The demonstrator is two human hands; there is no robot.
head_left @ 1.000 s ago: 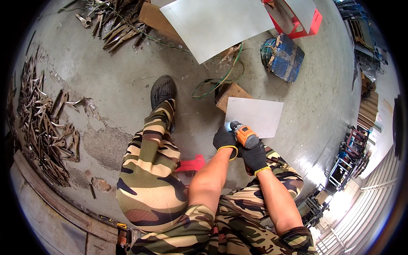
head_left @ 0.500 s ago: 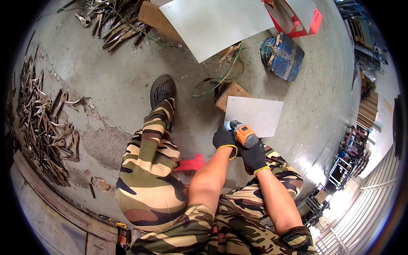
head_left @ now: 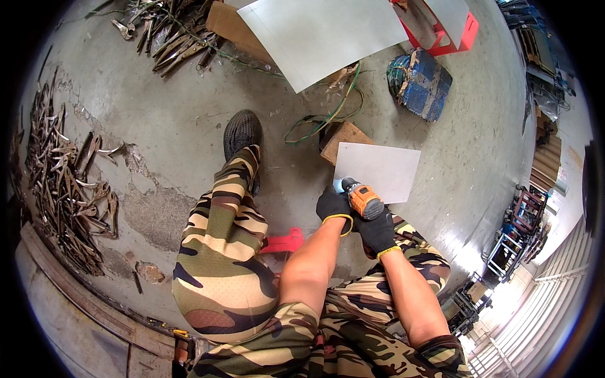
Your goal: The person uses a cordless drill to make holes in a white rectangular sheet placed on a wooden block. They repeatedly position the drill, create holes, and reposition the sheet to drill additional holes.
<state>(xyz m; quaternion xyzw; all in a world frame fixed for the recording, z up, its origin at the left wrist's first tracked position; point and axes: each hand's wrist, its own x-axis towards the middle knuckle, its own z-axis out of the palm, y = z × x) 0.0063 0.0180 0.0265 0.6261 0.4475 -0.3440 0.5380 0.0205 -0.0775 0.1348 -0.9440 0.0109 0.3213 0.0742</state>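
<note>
My right hand [head_left: 378,232], in a black glove with a yellow cuff, is closed round the handle of an orange and black cordless drill [head_left: 364,201]. The drill's chuck points to the upper left, over the near left corner of a small pale grey sheet [head_left: 384,165]. A bluish glow lies on the sheet beside the chuck. At that same corner my left hand [head_left: 332,205], gloved alike, is closed on the sheet's edge; its fingertips are mostly hidden. Under the sheet's far left corner sits a wooden block [head_left: 345,140]. The drill's tip cannot be made out.
A larger pale sheet [head_left: 321,38] lies ahead, by a cardboard box [head_left: 234,28] and a red plastic stool [head_left: 463,43]. A blue taped bundle [head_left: 423,85] and a green cord [head_left: 340,110] rest on the floor. Heaps of metal tools [head_left: 69,183] lie left.
Almost nothing differs. Both hands, the drill and the small sheet keep the same positions, apart from a very slight shift of the whole view.
</note>
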